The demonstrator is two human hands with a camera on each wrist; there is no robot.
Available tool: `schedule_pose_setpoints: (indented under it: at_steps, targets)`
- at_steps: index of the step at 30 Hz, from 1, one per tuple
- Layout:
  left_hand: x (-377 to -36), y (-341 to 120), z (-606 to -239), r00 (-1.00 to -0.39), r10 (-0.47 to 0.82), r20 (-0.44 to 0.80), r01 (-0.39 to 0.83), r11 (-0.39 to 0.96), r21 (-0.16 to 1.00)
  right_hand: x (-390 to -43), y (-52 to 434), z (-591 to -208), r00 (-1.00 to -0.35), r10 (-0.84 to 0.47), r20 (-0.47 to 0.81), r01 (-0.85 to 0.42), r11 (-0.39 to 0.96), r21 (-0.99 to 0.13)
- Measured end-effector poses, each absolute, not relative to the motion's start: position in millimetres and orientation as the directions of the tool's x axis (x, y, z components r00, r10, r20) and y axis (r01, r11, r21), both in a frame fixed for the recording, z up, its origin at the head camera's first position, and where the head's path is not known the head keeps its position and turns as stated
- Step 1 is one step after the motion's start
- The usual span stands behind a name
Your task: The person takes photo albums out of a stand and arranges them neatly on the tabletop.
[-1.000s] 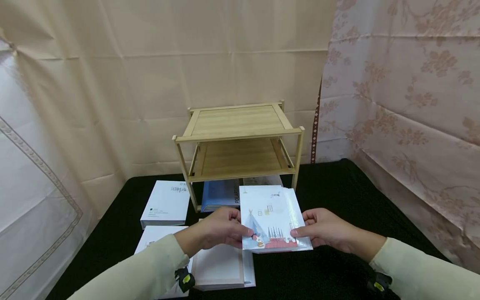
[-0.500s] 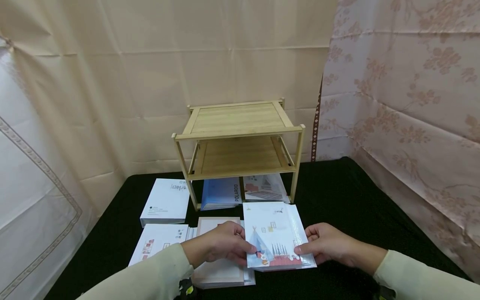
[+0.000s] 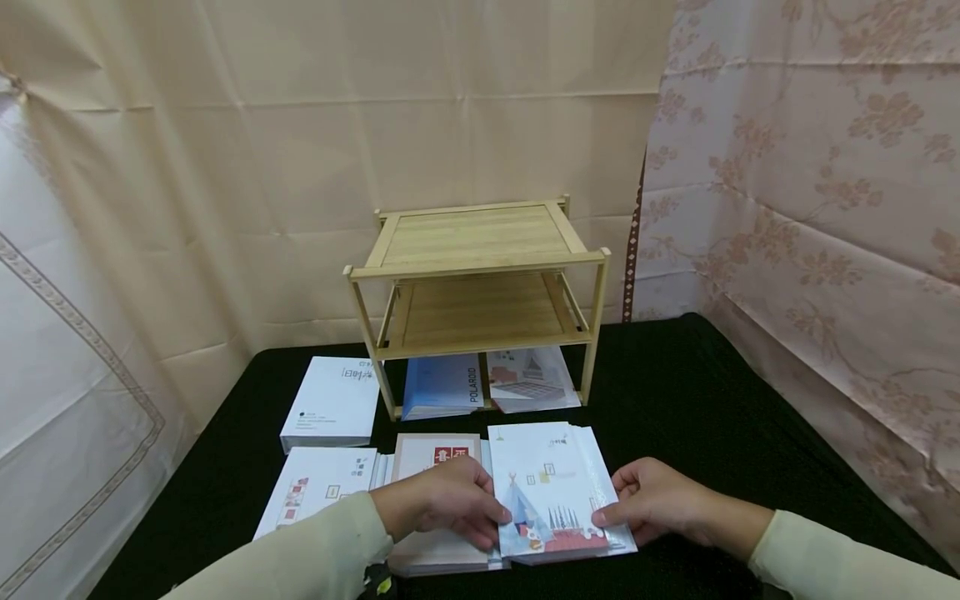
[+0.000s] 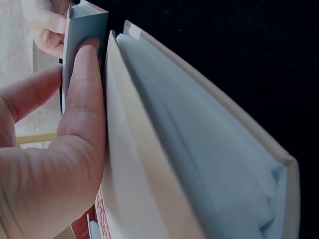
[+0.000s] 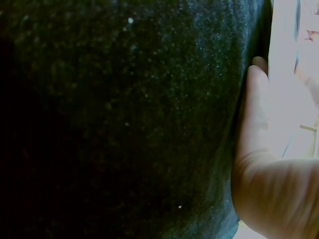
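A white photo album [image 3: 558,479] with a blue tent drawing lies low over the front of the dark table, between both hands. My left hand [image 3: 453,504] pinches its left edge, thumb on the cover. On the opposite edge my right hand [image 3: 660,504] grips it, thumb also on top. Beneath the left hand is a pale pink-bordered album [image 3: 435,546] with red characters, partly covered by that hand. In the left wrist view the pink album's clear sleeves [image 4: 199,144] show close beside the fingers. The right wrist view catches the right hand [image 5: 269,179] against the album's side.
A two-tier wooden rack [image 3: 480,242] stands behind. Under it lie a blue album [image 3: 442,387] and a grey-pink album [image 3: 532,379]. At left are a white album [image 3: 330,400] and another white album [image 3: 318,483] in front of it. Black cloth [image 3: 720,400] covers the table.
Both hands have brought the tent album down and toward the person, slightly right, beside the pink-bordered one. The grey-pink album under the rack and the red characters have come into view.
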State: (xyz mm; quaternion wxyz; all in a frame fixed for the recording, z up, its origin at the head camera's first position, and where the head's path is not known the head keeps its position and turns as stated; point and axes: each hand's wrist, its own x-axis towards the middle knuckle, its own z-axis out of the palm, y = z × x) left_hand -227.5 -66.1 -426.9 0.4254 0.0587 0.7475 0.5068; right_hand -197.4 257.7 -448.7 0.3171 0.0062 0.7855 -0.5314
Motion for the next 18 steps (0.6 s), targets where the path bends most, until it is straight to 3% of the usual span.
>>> schedule_pose_setpoints:
  at_steps: [11, 18]
  targets:
    - [-228.8, -67.6, -428.4, -0.628, 0.516, -0.582, -0.302, 0.528, 0.793, -195.7, 249.4, -444.2, -0.853, -0.218, -0.475, 0.248, 0.63, -0.736]
    - [-229.0, -67.3, -428.0, -0.628, 0.51, -0.589, -0.302, 0.537, 0.787, -194.2, 245.1, -439.9, -0.872, -0.172, -0.459, 0.234, 0.676, -0.699]
